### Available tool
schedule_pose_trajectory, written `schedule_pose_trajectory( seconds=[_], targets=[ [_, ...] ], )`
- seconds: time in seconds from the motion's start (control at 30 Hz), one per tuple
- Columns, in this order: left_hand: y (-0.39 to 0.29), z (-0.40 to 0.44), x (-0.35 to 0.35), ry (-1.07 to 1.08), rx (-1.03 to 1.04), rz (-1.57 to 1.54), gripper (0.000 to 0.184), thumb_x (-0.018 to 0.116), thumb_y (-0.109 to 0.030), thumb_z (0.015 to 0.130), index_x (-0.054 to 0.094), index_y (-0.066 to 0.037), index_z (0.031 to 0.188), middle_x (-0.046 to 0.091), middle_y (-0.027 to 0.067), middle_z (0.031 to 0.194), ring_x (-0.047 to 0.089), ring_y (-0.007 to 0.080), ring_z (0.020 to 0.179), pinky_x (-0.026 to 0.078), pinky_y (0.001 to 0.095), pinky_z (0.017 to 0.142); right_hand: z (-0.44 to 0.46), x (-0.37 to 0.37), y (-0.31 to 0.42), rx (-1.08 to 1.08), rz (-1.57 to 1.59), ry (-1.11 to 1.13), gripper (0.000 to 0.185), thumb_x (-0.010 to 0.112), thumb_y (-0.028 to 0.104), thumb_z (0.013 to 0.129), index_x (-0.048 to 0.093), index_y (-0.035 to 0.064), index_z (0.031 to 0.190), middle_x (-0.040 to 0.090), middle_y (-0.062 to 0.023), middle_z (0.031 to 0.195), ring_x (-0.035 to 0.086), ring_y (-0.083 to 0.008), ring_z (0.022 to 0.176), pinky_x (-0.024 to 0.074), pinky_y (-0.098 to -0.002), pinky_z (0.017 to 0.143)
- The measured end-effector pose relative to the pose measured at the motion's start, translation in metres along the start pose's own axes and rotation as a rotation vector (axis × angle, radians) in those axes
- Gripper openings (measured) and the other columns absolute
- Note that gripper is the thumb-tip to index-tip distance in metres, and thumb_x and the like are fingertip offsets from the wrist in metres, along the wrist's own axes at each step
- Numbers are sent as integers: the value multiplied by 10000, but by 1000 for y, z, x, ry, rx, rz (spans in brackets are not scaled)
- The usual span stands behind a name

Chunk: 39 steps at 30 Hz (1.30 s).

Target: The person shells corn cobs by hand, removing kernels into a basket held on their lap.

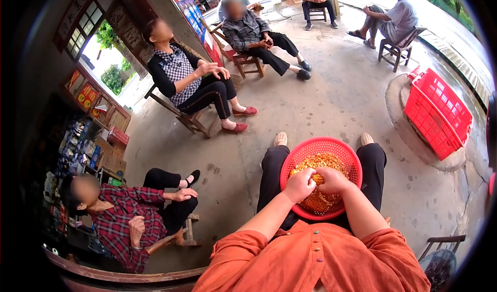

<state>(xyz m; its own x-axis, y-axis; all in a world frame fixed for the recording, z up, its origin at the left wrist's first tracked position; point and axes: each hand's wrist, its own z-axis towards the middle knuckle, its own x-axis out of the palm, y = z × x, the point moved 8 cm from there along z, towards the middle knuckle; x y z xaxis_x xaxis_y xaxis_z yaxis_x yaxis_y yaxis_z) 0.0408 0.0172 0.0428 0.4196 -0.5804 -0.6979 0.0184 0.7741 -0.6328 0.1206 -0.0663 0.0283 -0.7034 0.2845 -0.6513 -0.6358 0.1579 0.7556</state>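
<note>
A round red plastic basket [353, 160] with holes in its wall rests on my lap, between my knees. Loose yellow-orange corn kernels [326, 160] cover much of its bottom. Over the basket, my left hand [300, 185] and my right hand [332, 181] are close together, both closed around a yellow corn cob [318, 178]. Only a small part of the cob shows between them; my fingers hide the rest.
Several people sit around on low wooden chairs, one in a plaid shirt [129, 209] near my left. To the right, a large red plastic crate [437, 113] stands tilted on a round concrete slab. Shelves of goods [77, 152] line the far left.
</note>
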Motion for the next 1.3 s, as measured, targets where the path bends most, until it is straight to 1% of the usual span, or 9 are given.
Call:
schedule_pose_trajectory(
  seconds=[0.1,0.33,0.43,0.5,0.6,0.93,1.17,1.2,1.3],
  targets=[
    [-4,0,2,4,71,58,274,577,-63,774,628,-37,1042,671,167,902,657,341,813,532,425,715,1,2,-4,9,11,8,418,666,148,660,606,13,1050,642,-223,983,616,-371,981,491,-405,847],
    [3,-1,4,-1,124,24,294,563,-33,766,615,-26,1055,667,172,918,653,347,823,531,421,715,-1,5,-9,4,79,44,459,680,149,653,601,17,1085,647,-213,989,628,-342,988,489,-386,860],
    [16,-1,4,-19,2,-157,245,575,-56,816,617,-6,1052,663,154,923,660,284,807,530,357,743,-1,-2,-5,57,173,10,469,692,147,647,594,12,1086,645,-208,988,629,-336,982,490,-383,855],
    [27,-3,15,120,-165,-489,231,578,-36,876,604,-2,1103,642,39,861,618,116,735,502,269,669,-1,-3,-8,74,157,11,477,697,145,644,590,11,1090,643,-208,989,627,-335,984,489,-381,855],
    [24,-3,15,149,-217,-612,222,573,-57,910,600,4,1122,593,-13,884,556,41,765,479,218,687,-1,-2,-11,83,142,14,494,703,144,641,584,8,1101,640,-210,996,625,-333,990,489,-378,857],
    [22,-3,11,202,-147,-519,276,572,-38,898,584,1,1171,590,4,959,569,60,833,482,225,751,-1,0,-15,57,164,3,533,702,144,658,576,12,1159,641,-209,1052,616,-317,1048,477,-364,901],
    [39,-10,25,299,-323,-816,303,535,-30,925,554,-6,1226,589,7,1067,578,70,933,502,242,812,-1,-2,-5,60,250,39,558,674,102,668,553,14,1205,633,-189,1072,609,-284,1062,474,-355,906],
    [37,-8,23,217,-318,-895,284,572,-39,897,582,-13,1179,594,-6,969,557,34,807,477,202,710,-1,-1,-8,92,274,49,583,686,106,667,539,19,1224,622,-202,1119,592,-312,1101,459,-368,948],
    [33,-9,20,247,-390,-921,277,564,-19,899,576,3,1175,599,3,1002,578,59,850,486,214,755,-2,-6,-5,65,229,15,613,723,117,655,523,22,1227,615,-209,1122,584,-325,1105,453,-366,950]
  ],
)
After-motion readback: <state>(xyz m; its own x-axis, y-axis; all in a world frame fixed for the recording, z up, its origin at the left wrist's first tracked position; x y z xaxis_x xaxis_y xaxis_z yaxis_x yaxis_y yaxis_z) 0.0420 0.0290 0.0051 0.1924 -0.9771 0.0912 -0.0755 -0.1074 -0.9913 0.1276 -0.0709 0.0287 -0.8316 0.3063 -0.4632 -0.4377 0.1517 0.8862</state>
